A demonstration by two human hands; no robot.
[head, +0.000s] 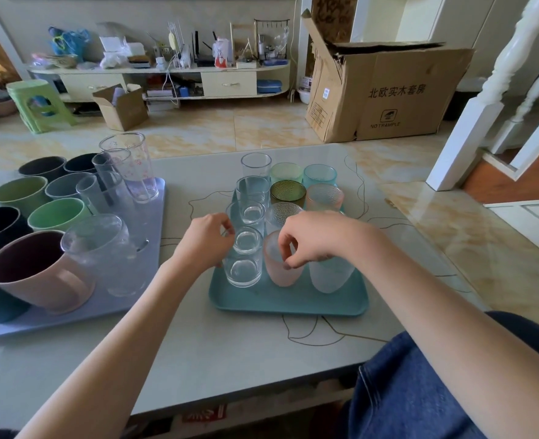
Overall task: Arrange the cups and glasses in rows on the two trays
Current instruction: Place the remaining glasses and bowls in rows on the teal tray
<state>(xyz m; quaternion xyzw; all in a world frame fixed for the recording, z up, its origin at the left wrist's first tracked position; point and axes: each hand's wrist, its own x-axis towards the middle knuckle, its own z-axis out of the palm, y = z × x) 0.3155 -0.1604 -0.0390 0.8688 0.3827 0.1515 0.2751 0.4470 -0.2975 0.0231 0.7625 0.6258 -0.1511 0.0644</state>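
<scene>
My right hand pinches the pink cup rim (left hand curled round the clear glass); jerking either could topple neighbours beside my fingers.

Bright daylight, soft shadows; edges bowed

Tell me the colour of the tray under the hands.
Teal tray, seen in the head view.

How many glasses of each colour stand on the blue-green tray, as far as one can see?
clear glasses: 5
green glasses: 2
blue-green glass: 1
pink glasses: 2
frosted white glass: 1
Total: 11 in view; the right hand may hide one more.
</scene>
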